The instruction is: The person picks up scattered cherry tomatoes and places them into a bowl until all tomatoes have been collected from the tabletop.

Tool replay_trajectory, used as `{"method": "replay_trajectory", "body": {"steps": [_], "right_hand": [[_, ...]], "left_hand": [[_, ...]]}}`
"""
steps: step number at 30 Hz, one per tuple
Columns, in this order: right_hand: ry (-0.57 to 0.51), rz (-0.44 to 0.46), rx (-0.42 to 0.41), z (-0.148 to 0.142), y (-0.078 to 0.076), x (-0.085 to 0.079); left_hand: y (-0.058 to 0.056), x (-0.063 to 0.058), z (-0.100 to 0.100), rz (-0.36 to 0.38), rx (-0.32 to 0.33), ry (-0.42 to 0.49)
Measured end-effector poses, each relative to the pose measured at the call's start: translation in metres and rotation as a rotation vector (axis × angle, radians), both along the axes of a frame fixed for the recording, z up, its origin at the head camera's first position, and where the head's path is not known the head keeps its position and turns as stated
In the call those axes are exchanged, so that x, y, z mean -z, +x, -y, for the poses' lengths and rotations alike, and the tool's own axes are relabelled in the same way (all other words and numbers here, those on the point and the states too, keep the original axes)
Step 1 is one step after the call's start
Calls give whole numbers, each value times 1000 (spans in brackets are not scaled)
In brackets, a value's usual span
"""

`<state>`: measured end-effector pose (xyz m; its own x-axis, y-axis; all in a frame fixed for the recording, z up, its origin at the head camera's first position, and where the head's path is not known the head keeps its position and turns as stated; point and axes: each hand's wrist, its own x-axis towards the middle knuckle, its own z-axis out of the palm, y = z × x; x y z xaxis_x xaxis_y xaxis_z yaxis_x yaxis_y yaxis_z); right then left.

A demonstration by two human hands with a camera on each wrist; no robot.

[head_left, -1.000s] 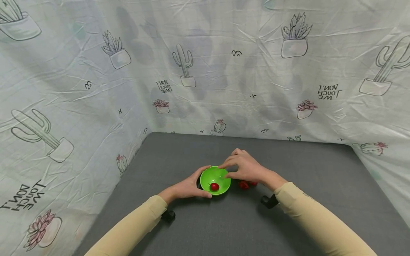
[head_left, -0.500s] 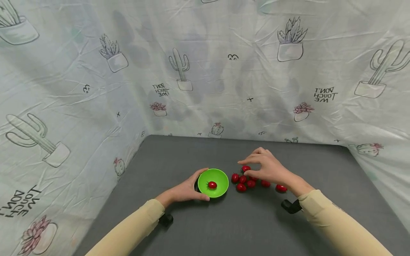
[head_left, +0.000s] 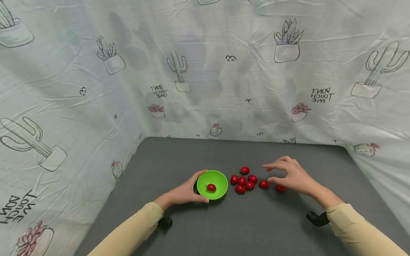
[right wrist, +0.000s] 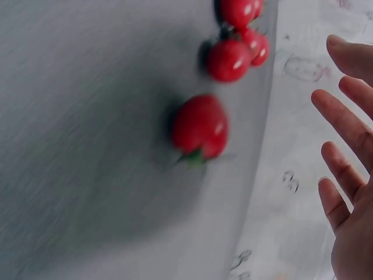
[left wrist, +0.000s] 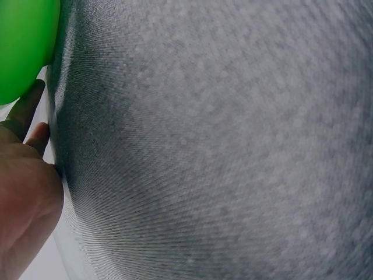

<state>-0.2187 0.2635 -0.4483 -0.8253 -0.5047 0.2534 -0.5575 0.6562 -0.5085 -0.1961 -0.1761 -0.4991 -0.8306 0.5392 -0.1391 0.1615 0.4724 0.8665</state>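
Note:
A light green bowl (head_left: 219,177) stands on the dark grey table with one cherry tomato (head_left: 211,187) inside. My left hand (head_left: 184,192) grips the bowl's left side, thumb in front and fingers behind. In the left wrist view only part of the bowl (left wrist: 26,46) shows above the fingers. Right of the bowl lie several loose cherry tomatoes (head_left: 241,181). My right hand (head_left: 294,177) hovers over the rightmost cherry tomato (head_left: 280,188), fingers spread and holding nothing. In the right wrist view a cherry tomato (right wrist: 201,125) with a green stem lies apart from the fingers.
The grey tabletop (head_left: 224,227) stretches on all sides of the bowl and tomatoes. A white cloth (head_left: 208,85) printed with cacti hangs behind it and along the sides. Black wrist mounts (head_left: 317,218) sit under both wrists.
My right hand has moved from over the bowl to the right, past the group of tomatoes, uncovering them. The left hand stays on the bowl. The head view has shifted slightly.

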Motion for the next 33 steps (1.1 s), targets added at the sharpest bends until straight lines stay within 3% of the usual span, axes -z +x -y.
{"method": "replay_trajectory", "body": {"steps": [17, 33], "right_hand": [[93, 79, 76, -40, 17, 25], [76, 83, 81, -54, 27, 40]], "left_hand": [[0, 6, 0, -27, -9, 3], [0, 7, -2, -34, -1, -3]]}}
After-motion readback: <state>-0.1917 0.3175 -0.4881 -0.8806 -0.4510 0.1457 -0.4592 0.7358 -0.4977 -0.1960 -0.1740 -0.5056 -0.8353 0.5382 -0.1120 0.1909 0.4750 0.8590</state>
